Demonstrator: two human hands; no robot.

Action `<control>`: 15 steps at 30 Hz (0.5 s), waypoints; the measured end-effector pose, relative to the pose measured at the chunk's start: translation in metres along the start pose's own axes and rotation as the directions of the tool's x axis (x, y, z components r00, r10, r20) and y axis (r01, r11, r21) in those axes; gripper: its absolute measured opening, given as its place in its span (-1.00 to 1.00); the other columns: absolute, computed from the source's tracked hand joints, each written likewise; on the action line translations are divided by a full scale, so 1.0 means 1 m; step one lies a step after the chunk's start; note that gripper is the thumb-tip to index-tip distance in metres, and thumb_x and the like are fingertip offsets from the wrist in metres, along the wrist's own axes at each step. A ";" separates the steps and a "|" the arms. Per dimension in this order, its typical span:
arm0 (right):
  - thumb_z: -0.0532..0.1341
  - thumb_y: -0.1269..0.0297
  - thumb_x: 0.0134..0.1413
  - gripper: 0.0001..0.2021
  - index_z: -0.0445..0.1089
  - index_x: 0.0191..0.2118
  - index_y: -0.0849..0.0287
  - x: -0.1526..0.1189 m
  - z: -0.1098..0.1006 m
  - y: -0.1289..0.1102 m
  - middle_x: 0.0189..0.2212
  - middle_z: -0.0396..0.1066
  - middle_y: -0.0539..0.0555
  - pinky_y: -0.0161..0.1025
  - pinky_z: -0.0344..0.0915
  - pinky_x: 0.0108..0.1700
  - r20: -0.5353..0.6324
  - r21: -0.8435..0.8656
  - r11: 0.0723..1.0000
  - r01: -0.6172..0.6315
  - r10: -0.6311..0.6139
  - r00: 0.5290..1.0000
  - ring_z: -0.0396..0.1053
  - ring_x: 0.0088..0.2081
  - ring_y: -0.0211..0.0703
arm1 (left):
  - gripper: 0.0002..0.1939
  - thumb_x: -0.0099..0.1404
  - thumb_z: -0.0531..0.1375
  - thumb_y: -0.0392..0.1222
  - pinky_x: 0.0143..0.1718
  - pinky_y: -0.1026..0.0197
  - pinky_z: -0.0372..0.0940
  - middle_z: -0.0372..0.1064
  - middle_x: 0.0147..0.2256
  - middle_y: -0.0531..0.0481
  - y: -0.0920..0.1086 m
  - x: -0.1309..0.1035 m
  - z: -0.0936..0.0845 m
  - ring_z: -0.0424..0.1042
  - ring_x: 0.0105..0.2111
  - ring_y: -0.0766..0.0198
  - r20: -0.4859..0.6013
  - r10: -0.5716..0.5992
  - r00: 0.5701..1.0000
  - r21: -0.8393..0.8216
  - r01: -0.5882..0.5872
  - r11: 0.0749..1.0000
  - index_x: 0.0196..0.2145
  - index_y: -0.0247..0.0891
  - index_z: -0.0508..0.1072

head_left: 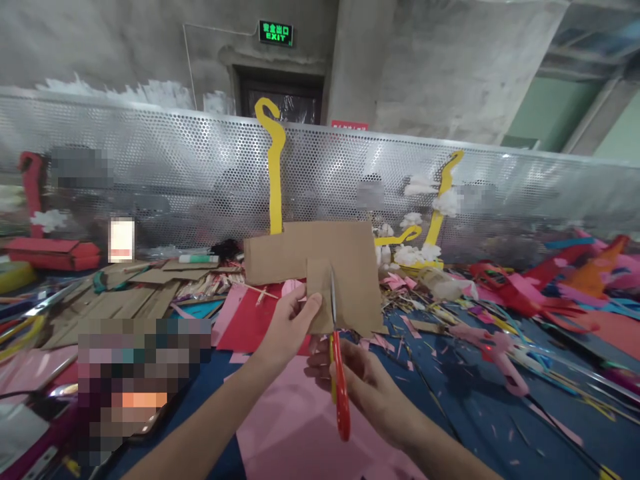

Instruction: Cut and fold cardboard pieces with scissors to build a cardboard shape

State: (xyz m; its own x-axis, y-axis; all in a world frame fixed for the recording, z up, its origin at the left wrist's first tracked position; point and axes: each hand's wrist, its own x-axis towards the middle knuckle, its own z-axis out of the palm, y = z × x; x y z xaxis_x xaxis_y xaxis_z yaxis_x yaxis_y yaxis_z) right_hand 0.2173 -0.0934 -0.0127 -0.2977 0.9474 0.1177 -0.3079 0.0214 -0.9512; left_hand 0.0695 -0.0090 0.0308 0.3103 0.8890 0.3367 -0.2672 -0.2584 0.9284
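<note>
Gripping cardboard (pixel 340 243) in left hand (pixel 290 323), holding red-handled scissors (pixel 342 383) in right hand (pixel 371 380), apparently mid-cut, pink paper (pixel 290 427) near, hooked yellow strip (pixel 275 180) far.

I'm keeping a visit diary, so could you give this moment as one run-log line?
left hand: holding cardboard; right hand: holding scissors; visible blade: over cardboard; below: pink sheet

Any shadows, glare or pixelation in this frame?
Head view: pixelated blocks mask several patches; a soft shadow lies beneath the pink plastic glue gun on the blue tabletop; pale reflections mottle the perforated silver metal panel; the red-handled metal scissors look fairly sharp.
</note>
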 end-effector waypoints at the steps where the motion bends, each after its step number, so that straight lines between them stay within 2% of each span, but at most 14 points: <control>1: 0.34 0.05 0.15 -0.57 0.40 0.04 0.19 0.000 -0.001 0.001 0.00 0.46 0.27 0.05 0.33 0.13 0.000 -0.012 1.000 0.007 -0.007 1.000 0.47 0.01 0.04 | -0.71 0.30 0.21 0.06 -0.71 0.39 0.15 0.32 -0.63 0.17 0.001 0.000 0.000 0.21 -0.75 0.43 0.008 0.002 1.000 0.003 -0.002 1.000 -0.33 -0.24 0.37; 7: 0.33 0.02 0.16 -0.59 0.37 -0.04 0.23 -0.002 0.002 0.000 -0.09 0.49 0.27 -0.03 0.44 -0.05 -0.016 -0.069 0.997 0.041 -0.042 0.999 0.55 -0.17 -0.02 | -0.73 0.34 0.19 0.03 -0.81 0.39 0.11 0.25 -0.65 0.20 0.005 -0.001 0.001 0.16 -0.79 0.44 0.049 0.015 0.999 -0.029 -0.014 0.999 -0.31 -0.25 0.38; 15: 0.31 0.03 0.19 -0.65 0.37 -0.09 0.21 0.001 0.005 0.006 -0.17 0.50 0.21 -0.13 0.45 -0.16 -0.044 -0.068 0.995 0.074 -0.078 0.996 0.54 -0.27 -0.10 | -0.70 0.34 0.18 0.05 -0.80 0.40 0.12 0.23 -0.67 0.20 0.009 -0.003 0.002 0.13 -0.80 0.47 0.091 -0.010 0.996 -0.077 0.017 0.997 -0.35 -0.26 0.35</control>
State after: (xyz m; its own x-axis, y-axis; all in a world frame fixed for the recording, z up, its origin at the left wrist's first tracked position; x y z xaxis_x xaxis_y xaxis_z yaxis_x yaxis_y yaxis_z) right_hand 0.2109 -0.0938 -0.0171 -0.2333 0.9559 0.1785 -0.2672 0.1135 -0.9569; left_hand 0.0679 -0.0142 0.0382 0.3945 0.8537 0.3399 -0.3311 -0.2130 0.9193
